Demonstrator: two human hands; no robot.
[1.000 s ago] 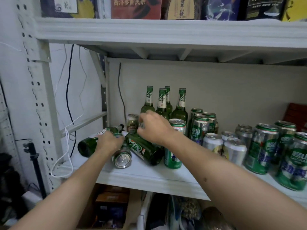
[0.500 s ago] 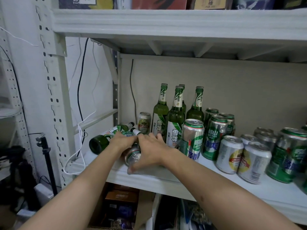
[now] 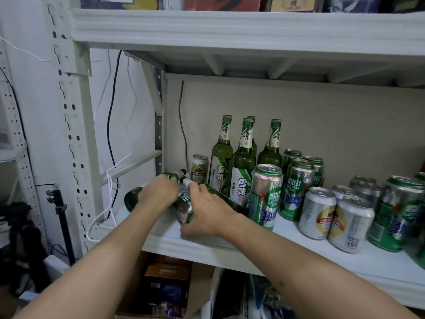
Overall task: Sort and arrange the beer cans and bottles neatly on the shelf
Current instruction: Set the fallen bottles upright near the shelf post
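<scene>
Lying green glass bottle [image 3: 134, 199] mostly covered by the gripping left hand [image 3: 157, 194], toppled cylindrical can [image 3: 185, 209] half hidden under the grasping right hand [image 3: 207, 209], far-right cans blurred on the white shelf [image 3: 230, 246]

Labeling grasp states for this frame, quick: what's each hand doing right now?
Left hand: grips the lying green glass bottle at the shelf's left end.
Right hand: fingers curled over the lying silver-and-green can, holding it.
</scene>
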